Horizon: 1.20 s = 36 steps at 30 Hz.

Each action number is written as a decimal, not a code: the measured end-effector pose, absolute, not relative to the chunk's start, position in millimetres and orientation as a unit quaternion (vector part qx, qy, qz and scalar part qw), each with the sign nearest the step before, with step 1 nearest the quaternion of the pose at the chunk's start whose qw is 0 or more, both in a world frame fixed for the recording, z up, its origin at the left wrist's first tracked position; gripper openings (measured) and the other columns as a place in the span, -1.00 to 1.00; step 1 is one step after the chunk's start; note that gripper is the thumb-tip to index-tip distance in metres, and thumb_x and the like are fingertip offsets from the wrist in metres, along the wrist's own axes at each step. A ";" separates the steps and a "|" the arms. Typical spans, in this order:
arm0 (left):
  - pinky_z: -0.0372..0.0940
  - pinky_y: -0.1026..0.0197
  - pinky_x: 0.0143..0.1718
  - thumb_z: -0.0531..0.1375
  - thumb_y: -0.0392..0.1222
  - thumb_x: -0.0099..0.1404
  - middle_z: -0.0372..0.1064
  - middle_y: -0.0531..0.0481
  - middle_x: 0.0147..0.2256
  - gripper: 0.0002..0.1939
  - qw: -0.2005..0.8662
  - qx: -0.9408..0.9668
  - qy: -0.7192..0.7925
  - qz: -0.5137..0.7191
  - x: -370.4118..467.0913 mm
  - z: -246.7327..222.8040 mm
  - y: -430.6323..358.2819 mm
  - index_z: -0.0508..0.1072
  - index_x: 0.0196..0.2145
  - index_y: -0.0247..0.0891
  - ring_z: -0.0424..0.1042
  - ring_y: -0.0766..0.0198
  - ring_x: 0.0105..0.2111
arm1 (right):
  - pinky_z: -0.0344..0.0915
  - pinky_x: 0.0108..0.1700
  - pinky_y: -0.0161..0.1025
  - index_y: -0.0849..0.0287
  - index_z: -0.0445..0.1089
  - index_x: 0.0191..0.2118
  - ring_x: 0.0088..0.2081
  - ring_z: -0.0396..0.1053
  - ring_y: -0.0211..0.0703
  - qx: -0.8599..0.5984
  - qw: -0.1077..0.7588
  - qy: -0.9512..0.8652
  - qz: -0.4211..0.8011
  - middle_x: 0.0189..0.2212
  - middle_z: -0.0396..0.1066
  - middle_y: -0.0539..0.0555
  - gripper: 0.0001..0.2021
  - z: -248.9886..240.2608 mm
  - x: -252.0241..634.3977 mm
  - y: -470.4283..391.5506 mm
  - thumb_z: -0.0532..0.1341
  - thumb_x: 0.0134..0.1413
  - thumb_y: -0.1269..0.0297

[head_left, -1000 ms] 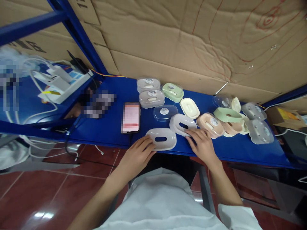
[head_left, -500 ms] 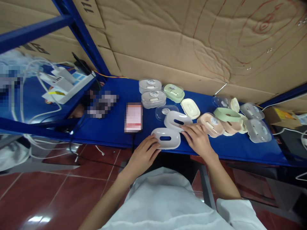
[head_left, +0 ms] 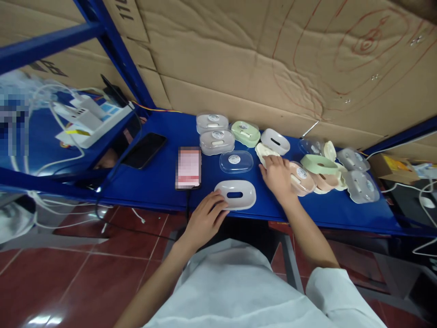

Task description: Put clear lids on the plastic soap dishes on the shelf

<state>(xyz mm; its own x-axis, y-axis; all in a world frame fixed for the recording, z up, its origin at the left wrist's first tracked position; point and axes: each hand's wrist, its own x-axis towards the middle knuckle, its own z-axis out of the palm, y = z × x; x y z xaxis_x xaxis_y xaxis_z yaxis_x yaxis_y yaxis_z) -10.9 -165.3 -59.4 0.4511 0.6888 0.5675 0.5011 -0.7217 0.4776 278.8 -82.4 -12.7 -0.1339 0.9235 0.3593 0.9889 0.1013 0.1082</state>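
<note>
My left hand (head_left: 204,219) grips the near left rim of a white oval tray with a slot (head_left: 235,195) at the front edge of the blue table (head_left: 157,182). My right hand (head_left: 277,175) reaches farther back, its fingers lying spread on a cream oval tray (head_left: 263,151). Just beyond those fingers, near the cardboard wall, lies a second white slotted tray (head_left: 275,141). A clear lid (head_left: 236,161) sits between my two hands. A peach soap box (head_left: 302,179) touches my right hand's outer side.
Two closed grey boxes (head_left: 212,123) (head_left: 217,141) and a green one (head_left: 245,132) stand at the back. Green and peach trays (head_left: 321,164) and clear lids (head_left: 362,187) crowd the right. A lit phone (head_left: 187,167), a dark phone (head_left: 145,150) and a power strip (head_left: 89,117) lie left.
My right hand carried the second white slotted tray from beside the first one to the back by the wall, let go of it and now rests on the cream tray. My left hand stayed put.
</note>
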 end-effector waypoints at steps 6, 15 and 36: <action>0.50 -0.12 0.23 0.22 -0.30 0.50 0.50 -0.14 0.03 -0.79 0.119 0.814 0.391 0.412 -13.6 -62.1 -163.5 0.42 0.05 -0.14 0.48 0.03 0.23 | 0.21 0.20 0.08 0.20 0.44 0.17 0.01 0.51 0.11 -0.595 0.112 -0.793 -0.069 -0.04 0.61 0.25 -0.63 -26.7 285.2 -137.0 0.04 0.39 0.49; 0.47 -0.14 0.27 0.21 -0.28 0.51 0.48 -0.15 0.05 -0.79 0.120 0.814 0.383 0.420 2.8 -56.6 -153.2 0.41 0.07 -0.13 0.46 0.02 0.25 | 0.25 0.34 0.12 0.04 0.47 0.10 0.15 0.51 -0.05 -0.494 0.199 -0.843 0.077 0.06 0.60 0.09 -0.62 -18.6 293.7 -192.9 0.06 0.38 0.55; 0.21 -0.37 0.40 0.12 -0.24 0.53 0.17 -0.31 0.43 -0.45 0.061 0.834 0.474 0.276 12.0 -42.6 -91.2 0.25 0.42 -0.23 0.09 -0.22 0.48 | 0.21 0.39 0.12 0.13 0.38 0.29 0.39 0.28 0.08 -0.512 0.218 -0.831 -0.017 0.28 0.45 0.20 -0.66 -40.2 302.0 -194.2 0.14 0.51 0.30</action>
<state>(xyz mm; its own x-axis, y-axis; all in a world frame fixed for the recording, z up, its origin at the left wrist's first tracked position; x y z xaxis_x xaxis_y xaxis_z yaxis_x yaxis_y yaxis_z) 12.0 -91.2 -42.6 0.3981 0.8241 0.4030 0.7567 -0.5434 0.3636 302.0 -194.2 -40.2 -0.3805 0.8434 0.3794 0.8578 0.4751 -0.1958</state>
